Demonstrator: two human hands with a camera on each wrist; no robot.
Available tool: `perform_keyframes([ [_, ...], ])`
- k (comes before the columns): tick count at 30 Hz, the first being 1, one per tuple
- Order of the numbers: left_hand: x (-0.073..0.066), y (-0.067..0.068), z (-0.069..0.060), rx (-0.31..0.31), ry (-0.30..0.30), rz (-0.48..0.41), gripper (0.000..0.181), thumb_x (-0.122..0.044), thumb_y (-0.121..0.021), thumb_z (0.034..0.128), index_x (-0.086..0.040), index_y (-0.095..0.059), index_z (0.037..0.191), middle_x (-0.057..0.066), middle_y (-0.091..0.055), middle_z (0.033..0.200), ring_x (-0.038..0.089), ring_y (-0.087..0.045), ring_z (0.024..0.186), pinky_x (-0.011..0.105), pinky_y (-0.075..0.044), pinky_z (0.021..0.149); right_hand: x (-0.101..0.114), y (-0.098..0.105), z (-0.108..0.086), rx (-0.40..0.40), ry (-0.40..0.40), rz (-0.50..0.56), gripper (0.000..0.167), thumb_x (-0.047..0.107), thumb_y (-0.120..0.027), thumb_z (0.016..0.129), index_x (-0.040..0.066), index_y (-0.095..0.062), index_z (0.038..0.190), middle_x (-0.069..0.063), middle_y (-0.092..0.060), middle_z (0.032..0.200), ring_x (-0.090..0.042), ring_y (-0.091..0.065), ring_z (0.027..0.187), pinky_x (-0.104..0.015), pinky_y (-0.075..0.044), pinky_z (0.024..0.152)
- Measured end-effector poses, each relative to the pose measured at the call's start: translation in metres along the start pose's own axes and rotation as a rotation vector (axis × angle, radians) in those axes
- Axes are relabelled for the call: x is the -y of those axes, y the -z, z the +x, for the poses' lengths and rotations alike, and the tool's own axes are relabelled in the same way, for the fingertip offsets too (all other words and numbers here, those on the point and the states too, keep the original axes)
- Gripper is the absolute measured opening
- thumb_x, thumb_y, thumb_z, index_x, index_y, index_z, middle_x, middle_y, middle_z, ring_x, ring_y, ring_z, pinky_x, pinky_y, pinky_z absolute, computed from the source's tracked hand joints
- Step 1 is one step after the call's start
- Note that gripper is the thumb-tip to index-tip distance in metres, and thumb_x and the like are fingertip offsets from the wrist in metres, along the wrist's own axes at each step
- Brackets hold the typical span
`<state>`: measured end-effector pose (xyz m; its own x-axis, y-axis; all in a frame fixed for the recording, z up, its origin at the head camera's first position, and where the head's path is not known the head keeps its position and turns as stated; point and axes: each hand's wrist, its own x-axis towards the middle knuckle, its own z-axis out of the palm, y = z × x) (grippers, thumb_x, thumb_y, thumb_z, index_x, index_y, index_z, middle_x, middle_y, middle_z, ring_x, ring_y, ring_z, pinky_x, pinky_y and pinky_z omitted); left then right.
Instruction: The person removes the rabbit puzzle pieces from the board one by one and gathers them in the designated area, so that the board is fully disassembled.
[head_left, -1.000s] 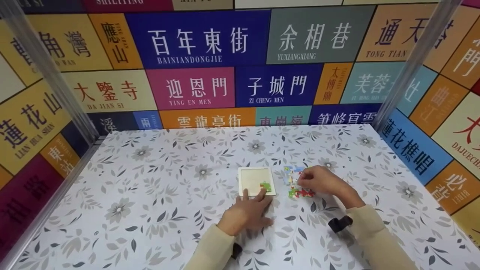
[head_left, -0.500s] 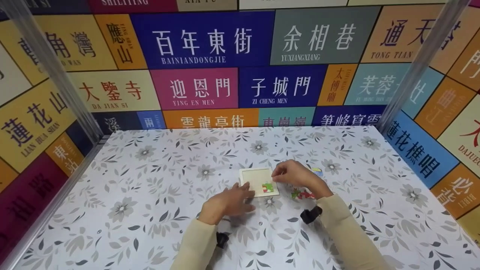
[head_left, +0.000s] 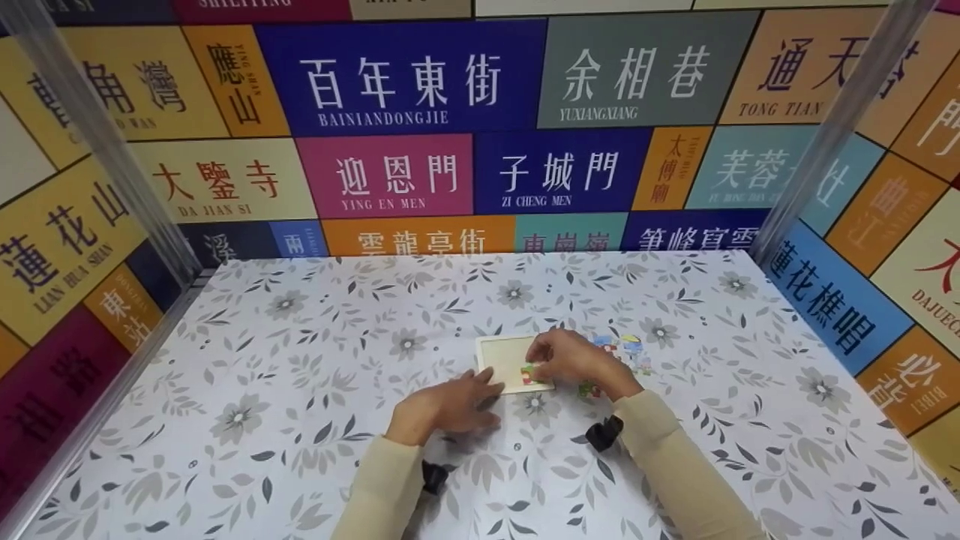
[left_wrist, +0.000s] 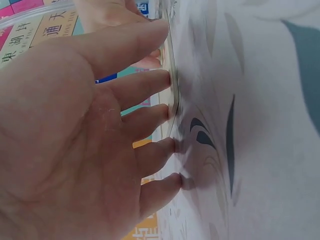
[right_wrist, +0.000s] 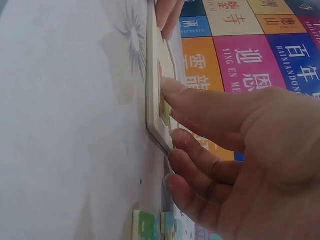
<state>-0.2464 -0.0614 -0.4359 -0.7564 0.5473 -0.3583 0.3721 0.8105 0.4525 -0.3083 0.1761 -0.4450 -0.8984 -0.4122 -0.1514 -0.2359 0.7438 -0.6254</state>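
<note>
A shallow square puzzle tray with a pale rim lies on the table. A green and red jigsaw piece sits in its lower right corner. My right hand reaches over the tray's right side. Its thumb and forefinger are at the jigsaw piece, with the thumb tip on it and the other fingers bent near the rim. My left hand lies at the tray's lower left corner. In the left wrist view its fingers are extended, some tips touching the tray edge and others the table.
Several loose jigsaw pieces lie right of the tray, partly hidden by the right hand. Another red and green piece lies nearer. The table has a floral cover and is bounded by sign-patterned walls.
My right hand has moved left from the loose pieces to the tray and now reaches its lower right corner. My left hand has shifted left along the tray's near edge.
</note>
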Motion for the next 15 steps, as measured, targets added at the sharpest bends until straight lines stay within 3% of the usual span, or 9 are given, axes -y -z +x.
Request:
perform_keyframes([
  [9,0.0023,-0.0009,-0.0011,-0.001,0.006,-0.030,0.064,-0.036,-0.062,0.0966,-0.021,-0.041,0.154,0.004,-0.020,0.169,0.032,-0.015,0.157,0.054,-0.020,0.125,0.0028,-0.0024,0.0001,-0.002,-0.009,-0.005,0.017,0.005,-0.077,0.083,0.007,-0.071,0.099,-0.007,-0.069,0.097,-0.018,-0.060,0.089,-0.039,-0.051,0.087],
  [15,0.0017,-0.0029,-0.0001,0.001,0.016,-0.026,0.064,-0.036,-0.063,0.0967,-0.023,-0.040,0.155,0.002,-0.020,0.169,0.031,-0.015,0.157,0.054,-0.020,0.125,0.0032,-0.0015,-0.0027,-0.022,0.039,0.035,0.013,0.006,-0.076,0.086,0.006,-0.066,0.095,-0.007,-0.069,0.093,-0.016,-0.061,0.085,-0.033,-0.051,0.080],
])
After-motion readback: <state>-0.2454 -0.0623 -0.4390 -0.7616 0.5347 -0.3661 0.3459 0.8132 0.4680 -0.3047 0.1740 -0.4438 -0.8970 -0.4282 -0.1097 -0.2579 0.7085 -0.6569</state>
